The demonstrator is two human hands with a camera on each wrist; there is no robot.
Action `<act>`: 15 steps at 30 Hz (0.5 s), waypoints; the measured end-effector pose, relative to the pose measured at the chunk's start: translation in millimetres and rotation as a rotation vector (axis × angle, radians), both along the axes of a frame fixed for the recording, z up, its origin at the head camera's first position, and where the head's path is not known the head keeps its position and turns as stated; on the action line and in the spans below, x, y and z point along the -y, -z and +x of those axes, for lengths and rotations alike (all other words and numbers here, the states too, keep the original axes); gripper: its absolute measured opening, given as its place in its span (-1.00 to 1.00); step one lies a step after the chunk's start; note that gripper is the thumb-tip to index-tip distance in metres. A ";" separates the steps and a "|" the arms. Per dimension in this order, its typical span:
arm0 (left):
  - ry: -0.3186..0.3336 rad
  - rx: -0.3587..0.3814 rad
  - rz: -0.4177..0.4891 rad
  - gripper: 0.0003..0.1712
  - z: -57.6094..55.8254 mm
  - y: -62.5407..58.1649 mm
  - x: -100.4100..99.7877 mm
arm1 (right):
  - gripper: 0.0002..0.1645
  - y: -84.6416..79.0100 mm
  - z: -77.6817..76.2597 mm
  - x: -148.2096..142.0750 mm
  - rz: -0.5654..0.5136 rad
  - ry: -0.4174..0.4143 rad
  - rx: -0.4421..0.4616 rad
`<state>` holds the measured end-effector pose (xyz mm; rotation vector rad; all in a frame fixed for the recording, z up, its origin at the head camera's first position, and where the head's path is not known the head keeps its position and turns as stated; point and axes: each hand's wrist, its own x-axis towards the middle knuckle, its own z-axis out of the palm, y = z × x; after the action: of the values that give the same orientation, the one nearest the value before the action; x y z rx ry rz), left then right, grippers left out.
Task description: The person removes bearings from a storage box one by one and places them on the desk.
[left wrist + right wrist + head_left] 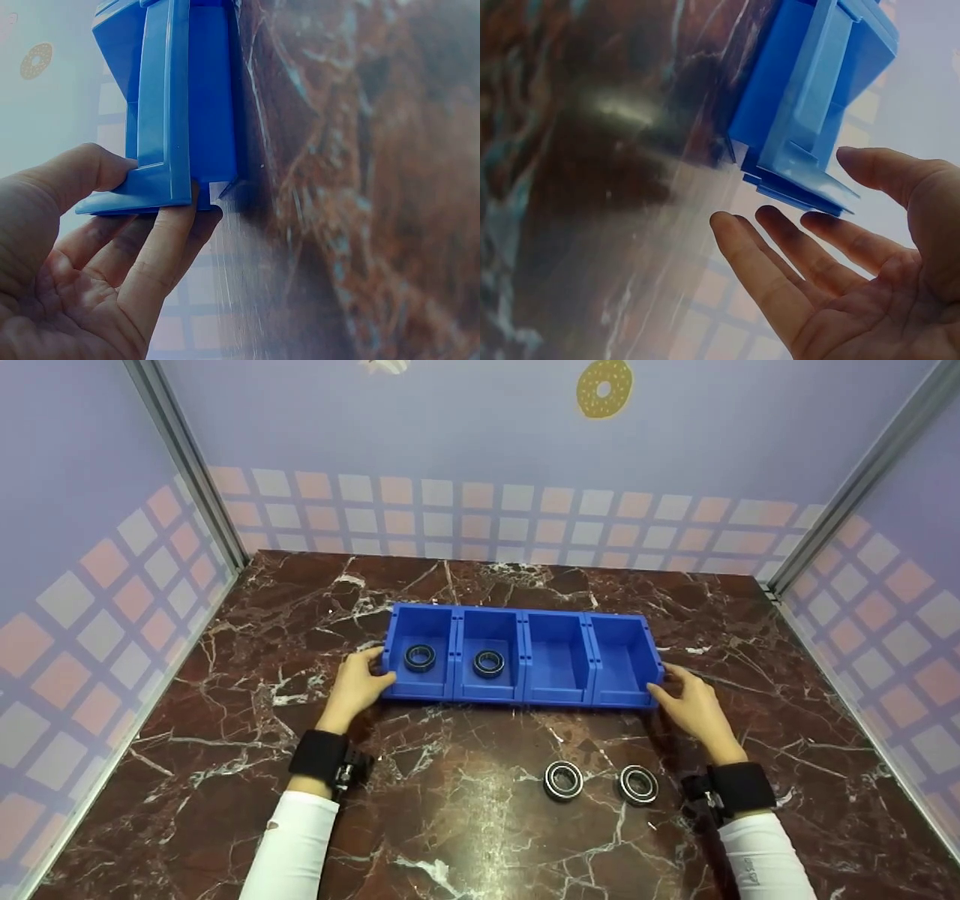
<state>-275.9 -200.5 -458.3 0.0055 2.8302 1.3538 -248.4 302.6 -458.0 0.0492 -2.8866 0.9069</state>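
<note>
A row of joined blue plastic bins [486,695] lies across the marble-patterned table. One black-rimmed bearing [420,668] lies in the leftmost bin, and another bearing [489,672] in the bin beside it. My left hand [355,682] grips the row's left end, thumb over the wall's edge and fingers against the outside, as the left wrist view confirms. At the opposite end is my right hand [694,706], its fingers spread loosely around the corner. In the right wrist view its thumb [877,169] and fingers stand slightly apart from the bin wall.
Two more bearings, a left one [563,781] and a right one [638,785], lie on the table in front of the bins. Panels with tile patterns enclose the table [480,840] at the back and both sides, with metal posts [191,465] at the corners.
</note>
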 end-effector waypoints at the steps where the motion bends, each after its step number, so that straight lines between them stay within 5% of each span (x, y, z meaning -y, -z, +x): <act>1: 0.001 -0.001 0.000 -0.30 -0.1 -0.1 -0.2 | -0.29 0.8 -1.3 -0.1 0.000 0.000 0.005; 15: -0.008 -0.029 -0.017 -0.32 -0.4 0.3 -0.8 | -0.28 7.3 -10.9 2.6 -0.019 -0.011 0.022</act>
<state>-276.3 -199.7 -458.6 0.0133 2.8682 1.3424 -259.3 300.0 -465.3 0.0535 -2.9006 0.9423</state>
